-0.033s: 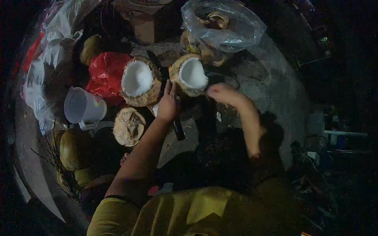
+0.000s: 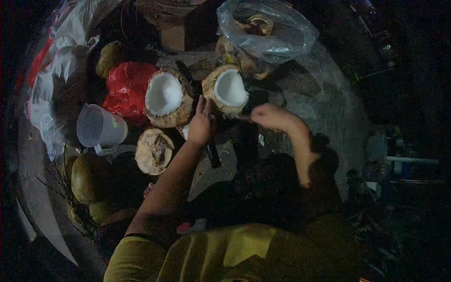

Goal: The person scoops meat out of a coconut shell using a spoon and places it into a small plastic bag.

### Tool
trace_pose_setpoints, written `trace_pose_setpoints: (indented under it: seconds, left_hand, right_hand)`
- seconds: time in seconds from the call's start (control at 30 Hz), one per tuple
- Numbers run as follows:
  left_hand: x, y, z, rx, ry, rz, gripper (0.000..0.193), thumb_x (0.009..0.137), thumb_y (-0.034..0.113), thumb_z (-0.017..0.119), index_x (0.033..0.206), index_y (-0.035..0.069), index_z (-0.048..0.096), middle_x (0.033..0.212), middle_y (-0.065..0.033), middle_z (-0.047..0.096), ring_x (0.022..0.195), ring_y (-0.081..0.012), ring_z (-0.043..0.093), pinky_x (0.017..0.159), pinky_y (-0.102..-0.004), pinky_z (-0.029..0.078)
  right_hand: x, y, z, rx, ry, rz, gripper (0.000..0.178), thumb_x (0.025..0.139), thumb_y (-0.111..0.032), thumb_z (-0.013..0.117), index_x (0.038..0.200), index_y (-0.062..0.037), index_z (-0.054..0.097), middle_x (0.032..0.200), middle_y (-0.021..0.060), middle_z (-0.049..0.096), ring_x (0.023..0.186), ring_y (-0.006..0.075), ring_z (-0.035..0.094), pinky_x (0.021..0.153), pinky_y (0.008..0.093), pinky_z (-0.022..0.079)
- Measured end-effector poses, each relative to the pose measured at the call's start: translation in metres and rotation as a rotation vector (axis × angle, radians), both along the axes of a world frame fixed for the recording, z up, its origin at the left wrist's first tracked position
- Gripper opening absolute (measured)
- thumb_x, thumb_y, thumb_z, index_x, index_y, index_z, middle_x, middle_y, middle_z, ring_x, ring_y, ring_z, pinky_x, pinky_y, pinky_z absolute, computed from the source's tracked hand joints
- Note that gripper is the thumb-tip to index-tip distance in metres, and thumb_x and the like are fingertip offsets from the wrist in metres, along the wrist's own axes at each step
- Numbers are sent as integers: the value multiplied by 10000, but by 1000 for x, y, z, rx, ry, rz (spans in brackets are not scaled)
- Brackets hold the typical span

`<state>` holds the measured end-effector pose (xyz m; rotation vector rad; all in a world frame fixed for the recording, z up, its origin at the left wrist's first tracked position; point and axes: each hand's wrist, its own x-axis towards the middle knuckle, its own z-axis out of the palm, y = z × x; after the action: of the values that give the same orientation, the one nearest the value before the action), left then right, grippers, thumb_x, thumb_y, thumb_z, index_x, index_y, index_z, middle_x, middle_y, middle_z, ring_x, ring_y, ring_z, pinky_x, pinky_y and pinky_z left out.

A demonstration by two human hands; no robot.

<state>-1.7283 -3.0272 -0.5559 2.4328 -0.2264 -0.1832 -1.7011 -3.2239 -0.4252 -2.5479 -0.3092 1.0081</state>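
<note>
Two opened coconut halves with white flesh stand side by side: the left coconut half (image 2: 165, 94) and the right coconut half (image 2: 229, 88), both with rough brown husk. Against the lower left of the right one lies my left hand (image 2: 200, 124), two fingers stretched out and apart along the husk; its thumb cannot be made out. Close to that half's lower right edge, my right hand (image 2: 268, 115) is closed and blurred. A thin dark shape shows at its fingertips, too dim to name. Below my left hand a black handle-like bar (image 2: 213, 155) sticks out, its other end hidden.
Left of the coconuts are a red plastic bag (image 2: 124, 89), a clear measuring jug (image 2: 101, 128) and a cut husk piece (image 2: 154, 151). Whole coconuts (image 2: 87, 178) lie at lower left. A clear bag (image 2: 282, 42) with husk pieces stands at the back, near a cardboard box (image 2: 173, 33).
My right hand has shifted slightly to the right, away from the coconut's edge. My left hand and both coconut halves stay where they were.
</note>
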Motion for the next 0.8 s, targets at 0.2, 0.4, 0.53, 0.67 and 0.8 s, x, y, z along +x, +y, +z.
trace_pose_setpoints:
  seconds: [0.2,0.4,0.53,0.67,0.8]
  left_hand:
    - [-5,-2,0,-94,-96,40,623,631,-100,407,1208,31,215,1270,-175,106,825,-319,499,600,-349,444]
    - [-1,-10,5,-86,-188,8,609,628,-65,436,1195,10,227,1262,-194,116,918,-338,451,635,-343,442]
    - [-3,-9,7,-255,-10,53,562,635,-36,448,1166,-18,267,1239,-213,174,1038,-348,352,748,-341,408]
    - [-7,-1,7,-209,-183,91,498,672,-21,427,1153,-8,297,1216,-221,222,1078,-351,299,844,-348,339]
    - [-15,-4,10,-357,-302,134,382,697,6,460,1071,26,387,1089,-205,367,996,-324,389,807,-357,357]
  right_hand:
    - [-29,1,26,-253,-222,71,251,723,-231,421,810,-23,532,750,174,534,728,319,515,640,378,401]
    - [-11,-3,2,-314,-393,-106,271,729,-251,416,808,-14,522,780,190,525,746,343,503,663,397,398]
    - [-15,-8,-6,-259,-293,-12,271,735,-253,418,819,-17,521,784,180,526,740,327,509,655,383,402]
    - [-30,-14,27,-246,-159,-18,281,753,-264,420,888,-38,516,766,145,535,725,277,521,635,342,412]
    - [-52,-116,42,346,-207,-280,320,762,-277,435,919,-8,508,687,97,524,634,199,514,579,293,420]
